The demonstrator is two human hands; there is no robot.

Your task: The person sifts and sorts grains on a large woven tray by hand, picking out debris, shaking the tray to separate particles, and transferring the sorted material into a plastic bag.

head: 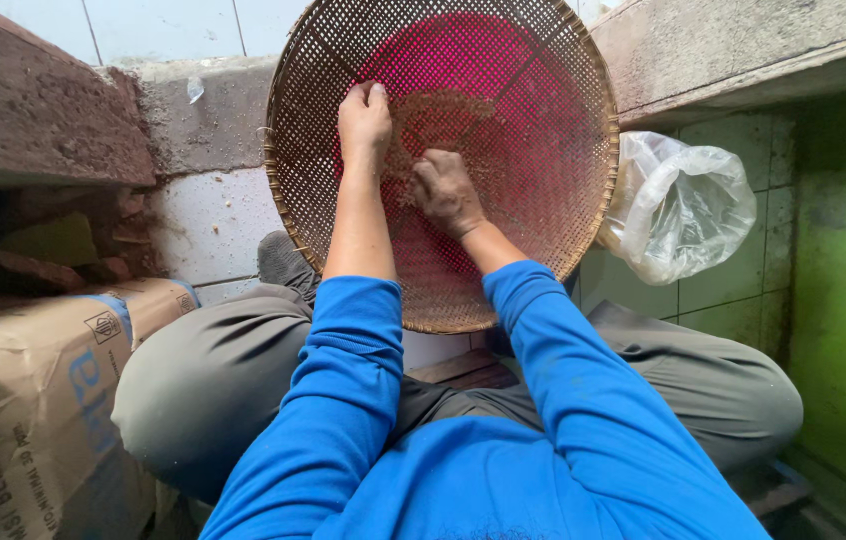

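Woven sieve tray [543, 200] leans on the ledge so your left hand [364, 118] lies flat, fingers together, while your curled right hand [445, 190] rubs brown grit [443, 115].

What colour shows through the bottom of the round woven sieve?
Bright pink-red shows through the tan woven sieve, best seen in the head view.

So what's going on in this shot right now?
A seated person in blue sleeves has both hands inside a round woven sieve. The left hand and the right hand both press into a patch of brown powder on the mesh, over something pink showing beneath. A clear plastic bag sits to the right and a paper sack to the left.
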